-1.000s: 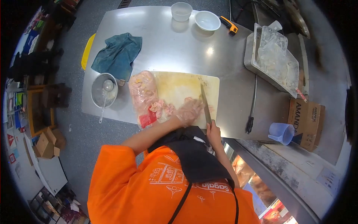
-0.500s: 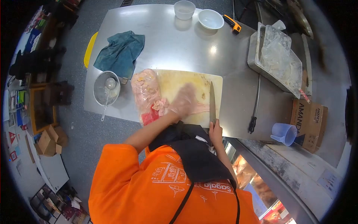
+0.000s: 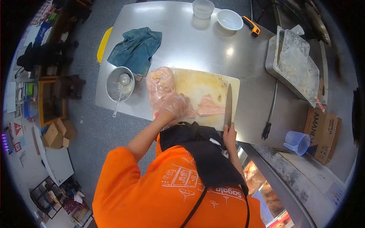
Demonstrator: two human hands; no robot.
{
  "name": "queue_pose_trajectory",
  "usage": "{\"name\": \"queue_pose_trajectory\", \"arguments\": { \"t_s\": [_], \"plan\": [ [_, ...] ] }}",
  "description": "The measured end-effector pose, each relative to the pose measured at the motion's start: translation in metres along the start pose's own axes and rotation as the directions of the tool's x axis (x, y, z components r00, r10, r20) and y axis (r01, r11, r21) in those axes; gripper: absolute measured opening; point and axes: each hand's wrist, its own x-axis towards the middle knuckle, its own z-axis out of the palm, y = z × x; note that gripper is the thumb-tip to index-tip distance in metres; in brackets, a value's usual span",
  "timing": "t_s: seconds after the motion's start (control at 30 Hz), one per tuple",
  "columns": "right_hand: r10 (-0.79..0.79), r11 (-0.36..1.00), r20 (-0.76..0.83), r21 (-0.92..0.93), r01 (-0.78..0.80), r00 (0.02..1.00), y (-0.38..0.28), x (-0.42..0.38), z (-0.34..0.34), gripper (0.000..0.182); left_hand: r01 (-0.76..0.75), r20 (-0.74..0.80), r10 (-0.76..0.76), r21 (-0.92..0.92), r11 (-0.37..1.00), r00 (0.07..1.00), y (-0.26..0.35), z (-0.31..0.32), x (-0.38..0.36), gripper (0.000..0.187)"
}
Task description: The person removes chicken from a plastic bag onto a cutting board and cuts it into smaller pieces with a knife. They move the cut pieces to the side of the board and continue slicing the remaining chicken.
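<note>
A pale yellow cutting board (image 3: 197,81) lies on a steel table (image 3: 182,41). At the board's left end sits a pile of raw pink meat (image 3: 159,85) in clear plastic. My left hand (image 3: 173,104), in a clear glove, is on the pile's near end with its fingers curled into the meat. To the right of that hand a flat piece of raw meat (image 3: 211,109) lies on the board. My right hand (image 3: 229,135) grips the handle of a long knife (image 3: 228,100). The blade lies along the board's right side, just right of the flat piece.
A metal bowl with a ladle (image 3: 119,83) and a blue cloth (image 3: 135,49) lie left of the board. Two white bowls (image 3: 229,19) and an orange tool (image 3: 253,26) stand at the far edge. A tray with a plastic bag (image 3: 294,64), a steel rod (image 3: 270,114), a blue jug (image 3: 297,142) and a cardboard box (image 3: 325,133) are on the right.
My left hand has moved left from the middle of the board to the meat pile, leaving the flat piece on the board. The knife has shifted right and stands straighter along the board's edge.
</note>
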Motion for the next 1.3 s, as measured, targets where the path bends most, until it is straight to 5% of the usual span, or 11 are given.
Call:
{"name": "queue_pose_trajectory", "arguments": {
  "t_s": [0.1, 0.3, 0.33, 0.37, 0.5, 0.73, 0.97, 1.1, 1.2, 1.23, 1.3],
  "plan": [
    [-0.059, 0.995, -0.041, 0.073, 0.062, 0.997, 0.000, 0.005, 0.003, 0.035, -0.238, -0.265, 0.187, -0.176, 0.955, 0.946, -0.046, 0.073, 0.001, 0.024],
    [-0.065, 0.996, -0.028, 0.062, 0.067, 0.997, 0.000, 0.008, 0.001, 0.035, -0.107, -0.413, -0.252, -0.673, 0.732, 0.875, -0.042, 0.072, -0.007, 0.030],
    [-0.069, 0.996, -0.023, 0.060, 0.070, 0.997, 0.001, 0.007, 0.001, 0.035, 0.081, 0.023, -0.528, -0.993, 0.087, 0.849, -0.020, 0.025, -0.011, 0.027],
    [-0.068, 0.995, -0.016, 0.074, 0.069, 0.998, 0.002, 0.008, 0.002, 0.035, 0.170, 0.514, -0.437, -0.769, -0.616, 0.738, 0.000, -0.019, -0.017, 0.026],
    [-0.054, 0.993, -0.010, 0.109, 0.055, 0.998, 0.007, 0.010, 0.003, 0.036, -0.224, -0.177, -0.142, -0.656, -0.721, 0.974, 0.060, -0.112, -0.072, 0.025],
    [-0.041, 0.994, -0.041, 0.103, 0.045, 0.998, -0.051, -0.001, -0.012, 0.038, -0.733, -0.893, -0.063, -0.324, -0.598, 0.445, 0.150, -0.217, -0.135, 0.018],
    [-0.021, 0.991, -0.025, 0.134, 0.024, 0.999, 0.004, 0.010, 0.005, 0.034, -0.889, -0.967, -0.174, -0.090, -0.449, 0.185, 0.173, -0.221, -0.126, 0.015],
    [0.005, 0.983, 0.023, 0.182, -0.009, 1.000, 0.020, 0.014, 0.008, 0.034, -0.996, -0.949, -0.308, -0.082, 0.030, 0.069, 0.147, -0.195, -0.111, 0.018],
    [-0.311, 0.943, -0.011, -0.124, 0.307, 0.950, 0.073, 0.027, 0.028, 0.034, -0.556, -0.705, 0.524, 0.219, 0.802, 0.478, 0.068, -0.176, -0.091, 0.017],
    [-0.189, 0.982, -0.022, -0.003, 0.189, 0.982, 0.037, 0.018, 0.014, 0.034, -0.291, -0.380, 0.152, -0.340, 0.894, 0.912, 0.054, -0.146, -0.066, 0.020],
    [-0.029, 0.999, 0.012, 0.037, 0.028, 1.000, -0.006, 0.008, -0.005, 0.034, -0.023, -0.235, -0.005, -0.114, 0.993, 0.972, 0.008, -0.059, -0.028, 0.022]
  ]
}}
